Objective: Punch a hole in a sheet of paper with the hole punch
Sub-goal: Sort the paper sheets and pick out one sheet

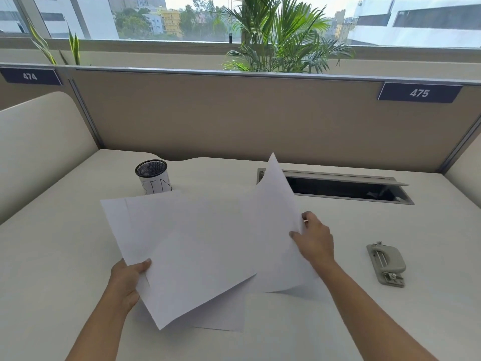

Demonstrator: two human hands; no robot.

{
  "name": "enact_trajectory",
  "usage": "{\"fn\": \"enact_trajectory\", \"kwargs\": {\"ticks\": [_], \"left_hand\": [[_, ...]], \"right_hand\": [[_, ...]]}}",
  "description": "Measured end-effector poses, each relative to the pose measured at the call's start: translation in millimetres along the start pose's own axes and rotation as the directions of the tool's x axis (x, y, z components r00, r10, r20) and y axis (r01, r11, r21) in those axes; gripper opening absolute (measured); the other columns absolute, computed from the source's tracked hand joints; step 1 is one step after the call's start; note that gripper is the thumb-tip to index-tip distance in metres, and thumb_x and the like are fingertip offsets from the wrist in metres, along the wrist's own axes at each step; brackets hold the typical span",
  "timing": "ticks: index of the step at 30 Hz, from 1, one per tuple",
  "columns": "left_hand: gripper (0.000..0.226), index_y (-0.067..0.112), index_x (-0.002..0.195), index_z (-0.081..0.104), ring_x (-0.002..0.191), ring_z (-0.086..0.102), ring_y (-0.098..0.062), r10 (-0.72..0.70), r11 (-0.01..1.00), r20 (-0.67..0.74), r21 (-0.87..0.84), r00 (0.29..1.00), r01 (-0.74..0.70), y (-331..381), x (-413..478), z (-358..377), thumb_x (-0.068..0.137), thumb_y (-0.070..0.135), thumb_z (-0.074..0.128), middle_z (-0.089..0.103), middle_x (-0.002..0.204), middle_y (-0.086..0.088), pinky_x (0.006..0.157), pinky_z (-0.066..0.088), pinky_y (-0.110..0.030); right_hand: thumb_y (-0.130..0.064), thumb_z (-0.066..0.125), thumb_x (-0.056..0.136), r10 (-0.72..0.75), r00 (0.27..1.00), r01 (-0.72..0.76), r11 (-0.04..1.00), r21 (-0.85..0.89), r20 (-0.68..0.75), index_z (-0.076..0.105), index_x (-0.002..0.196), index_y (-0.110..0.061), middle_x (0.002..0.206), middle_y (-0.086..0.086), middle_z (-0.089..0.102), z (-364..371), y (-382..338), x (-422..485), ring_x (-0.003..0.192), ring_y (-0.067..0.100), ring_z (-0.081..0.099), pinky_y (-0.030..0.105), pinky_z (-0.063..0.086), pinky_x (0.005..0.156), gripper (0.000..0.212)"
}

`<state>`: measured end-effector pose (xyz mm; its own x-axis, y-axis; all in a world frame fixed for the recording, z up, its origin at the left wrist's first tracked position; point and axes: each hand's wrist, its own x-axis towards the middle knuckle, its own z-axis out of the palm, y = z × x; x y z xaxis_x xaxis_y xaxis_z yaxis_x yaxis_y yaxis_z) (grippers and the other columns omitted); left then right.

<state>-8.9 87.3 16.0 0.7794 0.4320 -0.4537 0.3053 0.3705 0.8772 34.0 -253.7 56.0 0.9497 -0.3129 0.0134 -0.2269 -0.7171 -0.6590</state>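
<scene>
Left hand (127, 280) grips paper stack (197, 243), fingers hidden beneath; right hand (315, 239) pinches one sheet (273, 204); punch (386, 264) lies apart; signs (419, 93) read 474, 475.

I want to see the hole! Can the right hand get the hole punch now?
Probably: nothing lies between the right hand and the hole punch, but that hand is pinching a sheet.

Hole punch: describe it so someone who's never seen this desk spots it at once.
On the pale desk, find the long open cable hatch by the back partition. Nearer the person than its right end, right of the right hand pinching a sheet of paper, lies the hole punch. It's the only grey-beige tool, lying flat and untouched; the mesh cup stands far left.
</scene>
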Motion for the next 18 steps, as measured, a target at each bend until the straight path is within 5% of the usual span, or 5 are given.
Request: {"fn": "enact_trajectory", "kwargs": {"ticks": [4, 8, 13, 18], "left_hand": [[0.043, -0.006, 0.129, 0.047, 0.112, 0.054, -0.042, -0.011, 0.999, 0.056, 0.046, 0.998, 0.008, -2.6, -3.6, 14.7, 0.086, -0.013, 0.049, 0.052, 0.131, -0.027, 0.098, 0.041, -0.052], [0.040, -0.007, 0.126, 0.048, 0.100, 0.055, -0.036, -0.032, 0.996, 0.111, 0.091, 0.993, 0.022, -7.3, -9.4, 34.7, 0.086, -0.013, 0.050, 0.055, 0.127, -0.027, 0.092, 0.044, -0.048], [0.036, -0.005, 0.122, 0.051, 0.094, 0.057, -0.034, -0.038, 0.994, 0.189, 0.110, 0.981, 0.017, -11.2, -18.3, 54.8, 0.086, -0.013, 0.051, 0.058, 0.121, -0.025, 0.084, 0.046, -0.043], [0.030, -0.003, 0.116, 0.056, 0.083, 0.066, -0.034, -0.074, 0.995, 0.312, 0.087, 0.947, 0.049, -14.8, -27.8, 69.0, 0.086, -0.009, 0.053, 0.068, 0.101, -0.019, 0.070, 0.054, -0.040]], "right_hand": [[-0.016, 0.069, 0.078, -0.096, 0.988, 0.110, 0.987, 0.119, -0.117, 0.055, 0.109, -0.011, 0.107, 0.009, 0.066, -37.1, -18.1, 8.5, 0.095, 0.028, 0.059, 0.027, 0.038, 0.075, 0.034], [-0.012, 0.073, 0.073, -0.130, 0.989, 0.144, 0.920, 0.363, -0.063, 0.058, 0.107, -0.013, 0.103, 0.003, 0.066, -63.8, -42.6, 7.7, 0.097, 0.024, 0.062, 0.037, 0.050, 0.086, 0.037], [-0.006, 0.077, 0.070, -0.121, 0.982, -0.009, 0.733, 0.680, 0.143, 0.058, 0.095, -0.018, 0.095, 0.004, 0.072, -68.9, -57.4, 3.8, 0.083, 0.023, 0.070, 0.036, 0.056, 0.074, 0.034], [-0.001, 0.076, 0.070, -0.028, 0.936, -0.235, 0.691, 0.684, 0.351, 0.057, 0.092, -0.010, 0.092, 0.012, 0.071, -40.0, -34.4, -2.9, 0.074, 0.027, 0.068, 0.036, 0.057, 0.066, 0.031]]}}
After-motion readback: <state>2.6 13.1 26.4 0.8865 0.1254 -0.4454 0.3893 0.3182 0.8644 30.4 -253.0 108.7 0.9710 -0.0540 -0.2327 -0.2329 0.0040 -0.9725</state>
